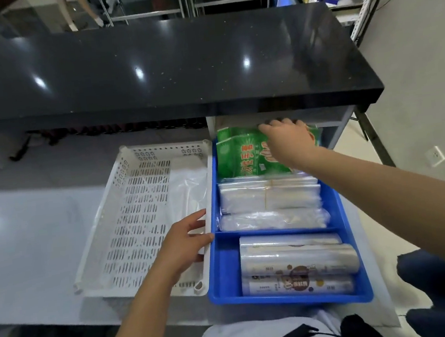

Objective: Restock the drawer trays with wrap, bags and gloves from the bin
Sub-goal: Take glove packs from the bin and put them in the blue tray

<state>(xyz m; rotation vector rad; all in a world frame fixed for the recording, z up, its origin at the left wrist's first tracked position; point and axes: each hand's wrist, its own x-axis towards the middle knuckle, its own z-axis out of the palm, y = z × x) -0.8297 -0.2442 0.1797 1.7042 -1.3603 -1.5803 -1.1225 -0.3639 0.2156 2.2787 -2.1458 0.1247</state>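
A: Where the view is nearest, what lies in the blue tray (216,284)?

B: Its front compartment holds the wrap rolls (297,264), stacked lengthwise side by side against the right of the compartment, with bare blue floor to their left. Behind the divider come the clear bags (270,204), two flat bundles lying across the tray, one behind the other.

A: And the left hand (185,243)?

B: The forearm comes up from the lower left. The hand lies palm down with its fingers spread and loosely extended, the fingertips on the white rim where the white bin (112,224) meets the blue tray. It grips nothing; the fingers are apart.

A: Is the bin full?

B: Its perforated floor is mostly bare. Some clear plastic film (188,196) lies along its right side. Bin and tray sit side by side, touching, on the grey table (31,243).

A: The right hand (287,141)?

B: That arm stretches long from the right edge, across the tray to its far end. The hand is palm down on the green glove packets (244,155), which fill the rear compartment. Its fingers curl over the packets' far edge, beneath the overhang of the black countertop (151,74). Whether they pinch the packets or only press on them, I cannot tell.
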